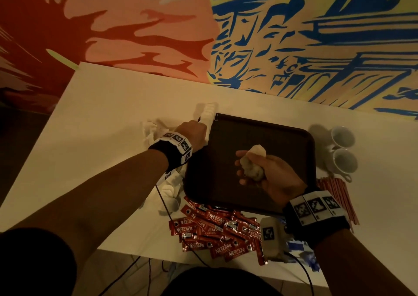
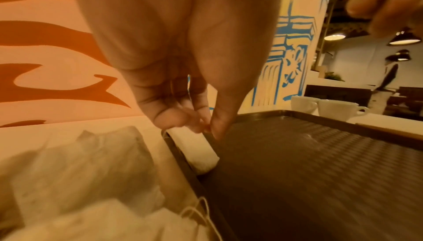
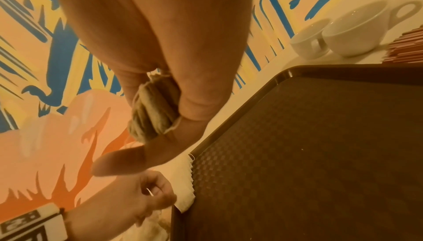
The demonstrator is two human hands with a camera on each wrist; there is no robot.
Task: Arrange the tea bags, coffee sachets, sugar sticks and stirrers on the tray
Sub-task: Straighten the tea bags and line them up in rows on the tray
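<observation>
We pinch a row of tea bags (image 1: 209, 117) at the tray's (image 1: 248, 200) far-left rim with our left hand (image 1: 192, 134), while our right hand (image 1: 269, 173) clutches a bundle of tea bags (image 1: 252, 167) over the tray.

Both forearms reach forward, bare, each with a dark wrist strap carrying white marker blocks. The left hand (image 1: 192, 132) is stretched farther out, back of the hand up, its thumb and fingertips (image 2: 201, 125) pinched together and pointing down. The right hand (image 1: 269, 173) sits nearer and lower in the head view, palm turned up and leftward, fingers and thumb curled round a small bundle.
</observation>
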